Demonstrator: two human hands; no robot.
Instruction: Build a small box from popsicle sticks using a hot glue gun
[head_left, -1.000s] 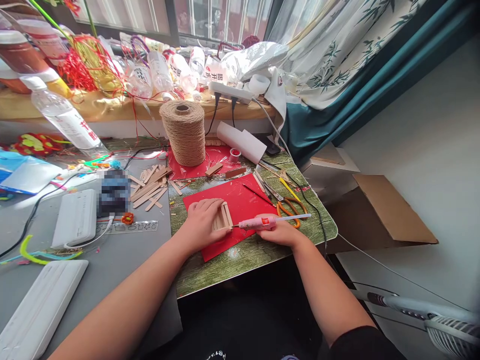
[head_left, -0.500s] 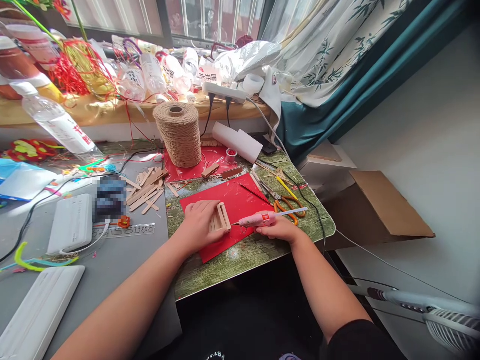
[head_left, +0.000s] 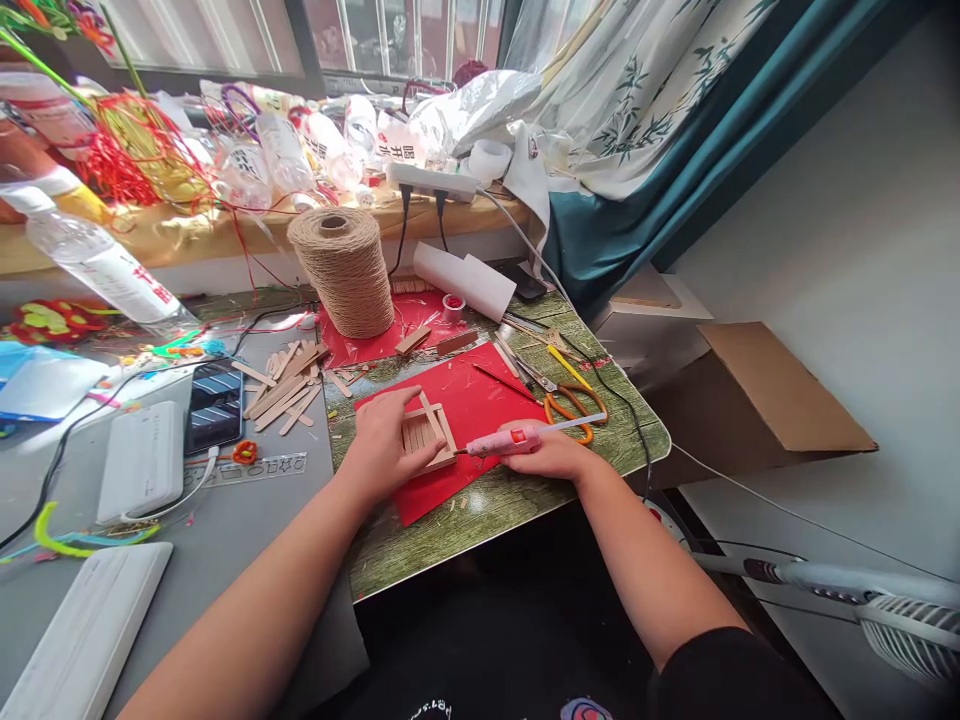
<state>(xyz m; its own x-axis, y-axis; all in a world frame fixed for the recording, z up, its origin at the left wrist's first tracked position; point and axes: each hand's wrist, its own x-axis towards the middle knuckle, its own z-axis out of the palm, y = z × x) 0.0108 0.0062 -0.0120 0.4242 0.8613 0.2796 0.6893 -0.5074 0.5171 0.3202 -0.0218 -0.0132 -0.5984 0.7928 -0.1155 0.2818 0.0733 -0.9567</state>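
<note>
My left hand point(head_left: 381, 440) grips a small tray-like box point(head_left: 421, 432) built of wooden craft sticks, thumb at its near side and fingers at its far side. Near the fingertips a loose-looking stick point(head_left: 430, 412) slants over the box; whether it is fixed cannot be told. In my right hand point(head_left: 551, 455) is a pink hot glue gun point(head_left: 504, 440), a whitish glue stick jutting from its back. Its nozzle points left at the box's near right corner, touching or very close. Beneath the box lies a red sheet point(head_left: 480, 385).
Scissors with orange handles point(head_left: 574, 408) lie just beyond my right hand. A big twine spool point(head_left: 345, 275) stands behind the red sheet. Loose craft sticks point(head_left: 289, 385) are heaped to the left, near a phone point(head_left: 216, 405) and a white power bank point(head_left: 142, 460). A black cable point(head_left: 626, 405) runs along the right edge.
The box has been tipped flatter, so its slatted inside shows more. A slanting stick now shows by the left fingertips. The glue gun has shifted slightly left along with the view.
</note>
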